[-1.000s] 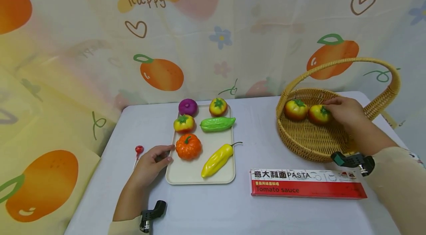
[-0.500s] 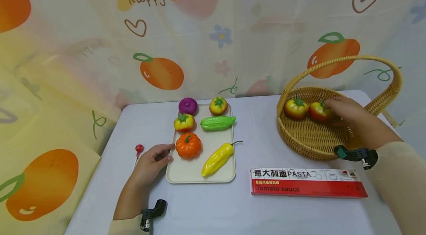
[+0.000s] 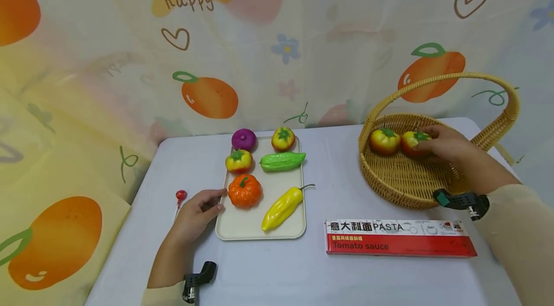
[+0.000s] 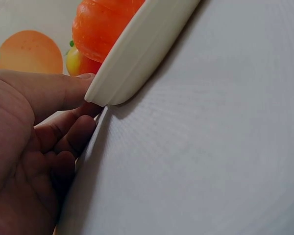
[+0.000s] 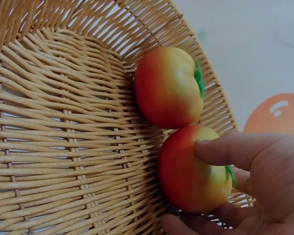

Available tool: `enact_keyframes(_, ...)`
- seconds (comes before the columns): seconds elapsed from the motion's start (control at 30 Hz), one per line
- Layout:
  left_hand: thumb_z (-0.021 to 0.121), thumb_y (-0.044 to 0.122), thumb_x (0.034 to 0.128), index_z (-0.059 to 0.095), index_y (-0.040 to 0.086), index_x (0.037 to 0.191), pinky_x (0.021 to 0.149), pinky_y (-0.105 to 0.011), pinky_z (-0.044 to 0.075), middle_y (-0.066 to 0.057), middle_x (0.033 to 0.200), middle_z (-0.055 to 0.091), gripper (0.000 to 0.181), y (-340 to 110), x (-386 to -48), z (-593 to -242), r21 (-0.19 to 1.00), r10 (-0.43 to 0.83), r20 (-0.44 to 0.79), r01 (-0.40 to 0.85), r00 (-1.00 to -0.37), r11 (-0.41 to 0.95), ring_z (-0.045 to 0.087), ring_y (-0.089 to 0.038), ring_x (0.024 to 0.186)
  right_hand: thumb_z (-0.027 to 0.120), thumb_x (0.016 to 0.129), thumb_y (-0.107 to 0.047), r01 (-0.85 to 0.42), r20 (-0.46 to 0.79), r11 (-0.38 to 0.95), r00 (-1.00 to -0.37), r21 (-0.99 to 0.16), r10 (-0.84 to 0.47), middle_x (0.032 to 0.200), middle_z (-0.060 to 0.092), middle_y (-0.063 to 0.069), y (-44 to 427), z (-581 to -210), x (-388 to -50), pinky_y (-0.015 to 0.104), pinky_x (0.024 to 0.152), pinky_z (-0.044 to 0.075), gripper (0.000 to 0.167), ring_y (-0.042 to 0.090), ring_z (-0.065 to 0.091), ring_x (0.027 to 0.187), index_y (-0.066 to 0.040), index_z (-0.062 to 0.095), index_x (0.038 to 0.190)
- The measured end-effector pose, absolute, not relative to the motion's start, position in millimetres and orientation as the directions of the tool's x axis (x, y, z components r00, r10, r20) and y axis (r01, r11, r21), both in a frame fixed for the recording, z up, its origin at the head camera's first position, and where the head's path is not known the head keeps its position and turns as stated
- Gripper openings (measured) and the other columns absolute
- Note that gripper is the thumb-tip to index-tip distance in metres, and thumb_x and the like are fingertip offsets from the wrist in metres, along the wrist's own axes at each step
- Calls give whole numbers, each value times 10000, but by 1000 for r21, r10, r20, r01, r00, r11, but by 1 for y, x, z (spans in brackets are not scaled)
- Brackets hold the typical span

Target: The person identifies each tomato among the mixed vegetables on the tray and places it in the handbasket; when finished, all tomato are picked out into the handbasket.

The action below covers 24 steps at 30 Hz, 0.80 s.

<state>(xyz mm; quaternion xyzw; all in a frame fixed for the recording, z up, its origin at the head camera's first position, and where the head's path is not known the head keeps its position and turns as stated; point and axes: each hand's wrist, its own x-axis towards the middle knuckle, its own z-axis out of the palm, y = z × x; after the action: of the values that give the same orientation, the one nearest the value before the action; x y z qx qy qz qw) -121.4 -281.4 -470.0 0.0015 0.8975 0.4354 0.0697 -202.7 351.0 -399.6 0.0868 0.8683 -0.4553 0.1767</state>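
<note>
My right hand [image 3: 447, 145] is inside the wicker basket [image 3: 385, 189], gripping the right-hand toy persimmon [image 5: 193, 171]. In the right wrist view the thumb lies across its side and the fingers reach round below. Another red-yellow persimmon [image 5: 167, 88] sits right beside it in the basket. At the left edge of a cream tray [image 3: 261, 234], my left hand [image 3: 196, 212] holds the rim between thumb and fingers. On the tray lie an orange pumpkin [image 3: 245, 191], a yellow pepper [image 3: 283, 209], a green bitter-melon-like vegetable [image 3: 283, 161], a purple onion-like vegetable [image 3: 244, 140] and two persimmons [image 3: 239, 161].
A red and white pasta box [image 3: 400, 238] lies in front of the basket. A red lollipop [image 3: 181, 195] is left of the tray, near my left hand. The basket's tall handle [image 3: 459, 76] arches over my right hand. A printed curtain [image 3: 259, 80] hangs behind the table.
My right hand's fingers have come further round the right-hand persimmon, which stays in the basket, tilting slightly. The left hand and the tray have not moved.
</note>
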Motion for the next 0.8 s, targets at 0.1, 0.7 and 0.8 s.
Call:
enact_keyframes(0.1, 756, 146, 1007, 709, 186, 1422, 850, -242, 532, -73, 1163, 650, 420, -281, -121, -471, 784, 62, -124, -59, -990, 618, 558, -265, 1042, 637, 1069, -191, 315, -379, 577, -926, -754, 10, 1633, 185, 417, 350, -401, -204, 414, 933, 594, 827, 494, 372, 1395, 112, 129, 1647)
enact_keyframes(0.7, 763, 158, 1005, 713, 181, 1419, 828, -234, 525, -77, 1156, 640, 417, -279, -119, -467, 789, 51, -128, -70, -991, 610, 545, -260, 1039, 716, 1017, -396, 302, -376, 669, -926, -679, 36, 1619, 243, 416, 354, -388, -199, 617, 1036, 506, 935, 565, 381, 1375, 69, 205, 1648)
enact_keyframes(0.8, 762, 149, 1003, 713, 177, 1417, 827, -234, 528, -80, 1155, 640, 418, -279, -119, -467, 786, 52, -123, -66, -991, 615, 546, -264, 1039, 712, 1011, -438, 295, -374, 684, -927, -667, 35, 1614, 269, 397, 354, -384, -197, 669, 1063, 464, 946, 567, 393, 1352, 73, 222, 1639)
